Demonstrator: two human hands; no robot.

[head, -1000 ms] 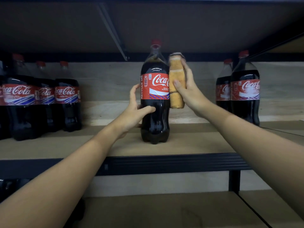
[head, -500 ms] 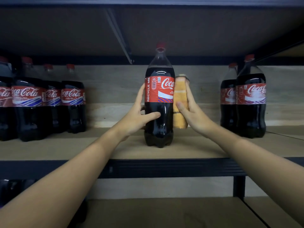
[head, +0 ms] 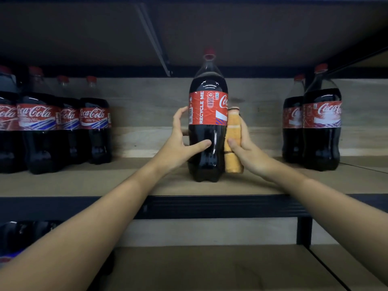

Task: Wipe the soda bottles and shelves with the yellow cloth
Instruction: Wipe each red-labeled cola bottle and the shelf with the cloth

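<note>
Wooden shelving on a dark metal frame fills the view, with a pale board wall behind and the underside of a higher shelf overhead. On the middle shelf (head: 105, 183), near its front edge, one cola bottle (head: 206, 131) stands upright, red cap on, its label turned so "RECYCLE ME" faces out.

Both forearms reach up and inward from the bottom corners. The left hand (head: 178, 143) curls round the bottle's left side just below the label: the thumb lies across the dark front, the fingers wrap toward the back, so this grip is closed on the bottle. The right hand (head: 245, 148) holds the yellow cloth (head: 233, 141), folded into a tall narrow pad, and presses it against the bottle's right side. The thumb shows on the near face of the pad and the fingers pass behind it, so this grip is closed on the cloth. The pad runs from the lower part of the label down almost to the shelf board; whether its bottom end touches the board cannot be told.

Well apart on the left stands a row of bottles (head: 42, 131), packed close together. On the right a pair of bottles (head: 319, 131) stands near a dark upright of the frame. Neither group touches the held bottle. Below, a lower shelf (head: 210, 267) shows bare board, with dark bottle tops (head: 23, 229) at its far left.
</note>
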